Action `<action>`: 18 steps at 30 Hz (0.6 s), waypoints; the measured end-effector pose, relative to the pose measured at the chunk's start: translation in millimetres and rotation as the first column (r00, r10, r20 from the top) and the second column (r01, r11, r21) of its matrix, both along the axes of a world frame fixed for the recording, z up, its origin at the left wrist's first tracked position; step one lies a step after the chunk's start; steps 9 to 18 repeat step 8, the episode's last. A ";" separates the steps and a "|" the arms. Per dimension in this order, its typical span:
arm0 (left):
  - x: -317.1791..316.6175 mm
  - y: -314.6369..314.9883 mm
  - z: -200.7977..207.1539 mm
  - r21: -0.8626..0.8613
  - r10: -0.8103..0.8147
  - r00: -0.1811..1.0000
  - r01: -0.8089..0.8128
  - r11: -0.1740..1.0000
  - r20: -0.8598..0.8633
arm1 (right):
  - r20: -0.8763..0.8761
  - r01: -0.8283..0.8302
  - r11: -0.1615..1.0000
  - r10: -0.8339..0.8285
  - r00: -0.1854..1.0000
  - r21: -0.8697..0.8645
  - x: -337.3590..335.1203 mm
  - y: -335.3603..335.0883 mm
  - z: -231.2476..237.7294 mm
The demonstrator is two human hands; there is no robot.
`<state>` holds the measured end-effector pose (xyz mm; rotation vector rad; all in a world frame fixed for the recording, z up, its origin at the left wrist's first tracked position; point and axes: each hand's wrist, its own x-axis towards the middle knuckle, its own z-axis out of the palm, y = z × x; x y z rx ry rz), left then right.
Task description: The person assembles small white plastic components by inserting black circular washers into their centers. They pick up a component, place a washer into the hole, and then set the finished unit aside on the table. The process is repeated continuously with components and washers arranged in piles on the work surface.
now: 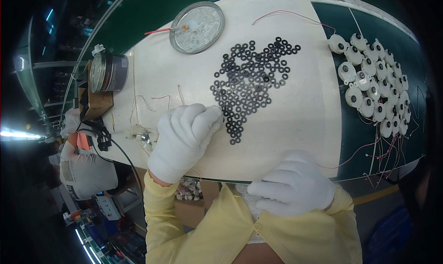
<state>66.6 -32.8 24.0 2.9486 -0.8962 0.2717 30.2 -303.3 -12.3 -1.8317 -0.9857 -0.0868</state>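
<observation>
The left hand, in a white glove, rests on the white mat with its fingertips touching the near-left fringe of the black washers; the fingers are loosely curled, and I cannot tell whether they pinch one. The right hand, gloved too, sits closed at the mat's near edge, close to the body; what it holds, if anything, is hidden.

The washers lie loose and crowded from mid-mat toward the far edge. A gloved fingertip could lift two at once, or drag and scatter neighbours, since thick fabric dulls feel.

The white motors are heaped on the belt beyond the mat's right edge, their thin wires tangled; a snagged wire could pull one off.

At the far edge, a round metal dish holds a small whitish part. A lidded tin stands at the left edge, contents unseen.
</observation>
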 end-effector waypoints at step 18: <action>-19.5 4.6 29.2 0.404 0.099 0.970 -0.001 0.915 -0.221 | -0.002 -0.022 0.999 0.022 1.000 -0.026 0.6 -1.0 0.9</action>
